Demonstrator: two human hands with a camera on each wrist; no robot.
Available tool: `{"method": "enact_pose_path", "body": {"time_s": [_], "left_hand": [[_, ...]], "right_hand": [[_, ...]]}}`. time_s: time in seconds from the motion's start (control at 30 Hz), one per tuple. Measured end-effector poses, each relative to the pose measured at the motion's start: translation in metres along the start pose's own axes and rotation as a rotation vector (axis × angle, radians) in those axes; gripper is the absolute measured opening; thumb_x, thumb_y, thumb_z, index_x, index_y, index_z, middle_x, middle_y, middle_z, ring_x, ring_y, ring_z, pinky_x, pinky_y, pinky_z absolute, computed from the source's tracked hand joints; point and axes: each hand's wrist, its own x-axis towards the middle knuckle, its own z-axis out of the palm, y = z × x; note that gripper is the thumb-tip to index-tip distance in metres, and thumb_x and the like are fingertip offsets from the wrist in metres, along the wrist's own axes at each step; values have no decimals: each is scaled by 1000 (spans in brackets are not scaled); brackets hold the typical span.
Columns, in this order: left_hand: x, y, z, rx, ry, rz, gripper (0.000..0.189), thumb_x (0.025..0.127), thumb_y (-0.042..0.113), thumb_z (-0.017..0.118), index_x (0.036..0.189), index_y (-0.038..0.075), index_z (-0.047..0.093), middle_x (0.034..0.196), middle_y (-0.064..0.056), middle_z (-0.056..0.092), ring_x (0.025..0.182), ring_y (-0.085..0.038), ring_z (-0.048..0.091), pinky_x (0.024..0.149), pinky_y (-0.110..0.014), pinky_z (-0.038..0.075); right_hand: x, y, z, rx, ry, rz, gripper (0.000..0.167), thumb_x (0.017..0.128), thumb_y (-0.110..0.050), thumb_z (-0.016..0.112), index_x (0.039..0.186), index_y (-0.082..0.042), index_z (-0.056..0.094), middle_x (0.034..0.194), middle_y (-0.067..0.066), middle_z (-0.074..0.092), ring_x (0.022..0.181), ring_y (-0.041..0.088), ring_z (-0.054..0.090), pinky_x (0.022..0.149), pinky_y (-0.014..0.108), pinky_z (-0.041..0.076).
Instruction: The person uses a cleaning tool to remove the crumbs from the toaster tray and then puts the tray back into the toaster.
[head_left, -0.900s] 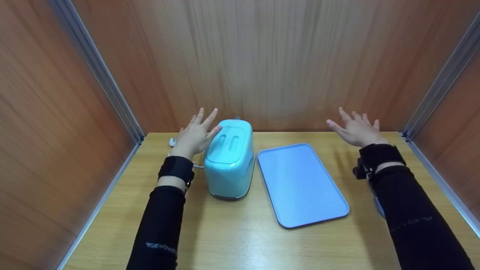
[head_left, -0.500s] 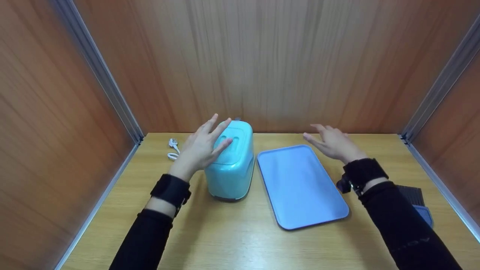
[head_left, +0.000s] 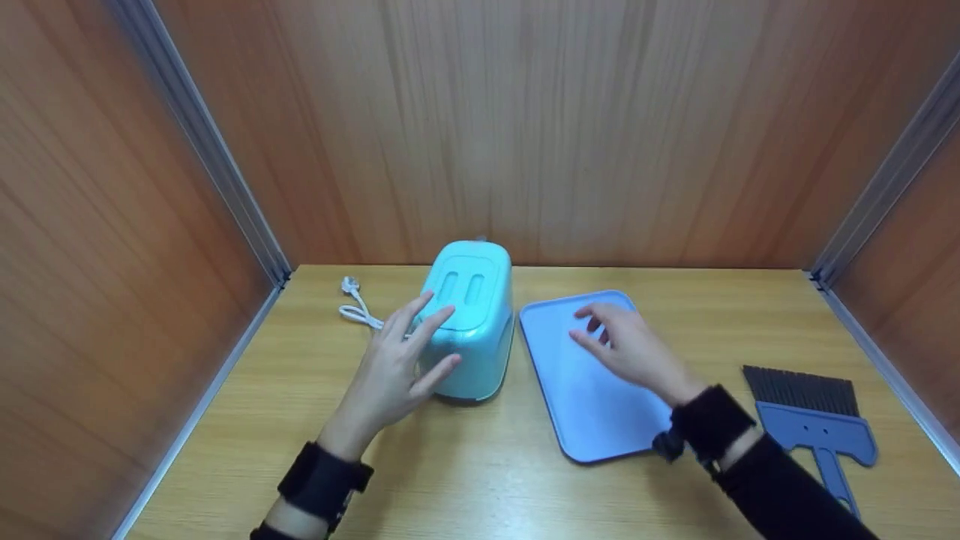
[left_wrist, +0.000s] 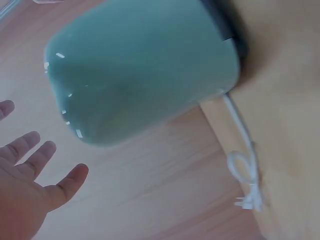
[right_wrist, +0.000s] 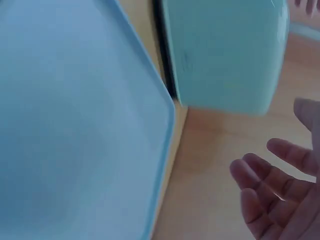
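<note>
A turquoise toaster (head_left: 472, 345) with two oblong shapes on its covered top stands upright on the table. My left hand (head_left: 390, 375) is spread in front of and left of it in the head view, its fingertips overlapping the toaster's near side. The left wrist view shows a gap between that hand (left_wrist: 30, 185) and the toaster (left_wrist: 145, 70). Over the blue tray (head_left: 570, 420) hovers my right hand (head_left: 630, 356), fingers loosely bent and holding nothing. In the right wrist view the right hand's fingers (right_wrist: 265, 175) are apart from both toaster and tray.
Behind the left hand lies a white power cord (head_left: 360, 315) with its plug (head_left: 349, 285). A blue brush (head_left: 817, 427) with dark bristles rests on the table at right, partly behind the right sleeve. Wooden panels (head_left: 570, 135) wall the table's back and sides.
Both hands have come back toward the person. The right hand has also moved left, from beyond the tray to over it, uncovering the brush. Toaster and tray have stayed put.
</note>
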Motion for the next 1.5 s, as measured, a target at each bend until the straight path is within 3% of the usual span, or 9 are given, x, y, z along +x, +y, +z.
{"method": "enact_pose_path", "body": {"time_s": [0.17, 0.33, 0.47, 0.6, 0.8, 0.93, 1.33, 1.5], "left_hand": [[-20, -9, 14, -33, 55, -14, 67, 100, 42, 78, 160, 30, 51, 172, -12, 38, 154, -38, 43, 120, -66, 48], [-27, -15, 26, -66, 87, -47, 72, 98, 36, 82, 161, 29, 48, 174, -14, 31, 157, -41, 40, 121, -68, 45], [-28, -16, 34, -91, 112, -86, 77, 96, 33, 84, 163, 30, 46, 176, -16, 26, 157, -46, 38, 120, -71, 44], [-24, -14, 41, -117, 132, -108, 78, 97, 33, 83, 164, 30, 43, 177, -18, 23, 157, -47, 39, 119, -67, 46], [-18, -9, 50, -151, 123, -134, 79, 98, 36, 80, 166, 33, 40, 178, -17, 19, 159, -47, 35, 121, -64, 44], [-19, -7, 55, -146, 120, -148, 79, 98, 35, 80, 166, 33, 39, 178, -17, 18, 159, -49, 33, 121, -65, 45], [-16, 1, 67, -168, 132, -154, 77, 100, 27, 79, 164, 31, 37, 175, -26, 12, 158, -57, 28, 119, -70, 44], [-19, 2, 68, -170, 134, -176, 75, 101, 29, 78, 163, 32, 37, 173, -29, 14, 157, -58, 31, 118, -71, 45]], "right_hand": [[-30, -23, 32, 107, -58, -11, 30, 108, -40, 66, 125, -16, 72, 95, -4, 72, 81, 10, 64, 68, 24, 57], [-50, -44, 64, 380, -198, 10, 38, 109, -40, 63, 126, -7, 69, 93, 4, 74, 76, 15, 69, 66, 26, 60], [-58, -60, 90, 697, -317, 179, 47, 109, -40, 63, 133, 0, 62, 96, 9, 74, 78, 16, 73, 66, 29, 63], [-57, -74, 118, 973, -364, 352, 50, 110, -35, 62, 140, 4, 54, 96, 8, 74, 77, 13, 73, 65, 24, 64], [-48, -93, 150, 1272, -335, 550, 49, 112, -27, 58, 146, 5, 43, 90, 6, 71, 76, 12, 73, 74, 24, 67], [-47, -106, 166, 1417, -314, 621, 50, 111, -22, 59, 148, 4, 39, 93, 8, 72, 77, 14, 74, 77, 25, 68], [-38, -122, 194, 1669, -180, 663, 61, 115, -19, 48, 164, -2, 17, 98, 8, 70, 76, 9, 72, 73, 16, 64], [-35, -123, 202, 1708, -122, 634, 45, 116, -21, 47, 153, -5, 27, 98, 7, 69, 72, 5, 71, 70, 14, 63]]}}
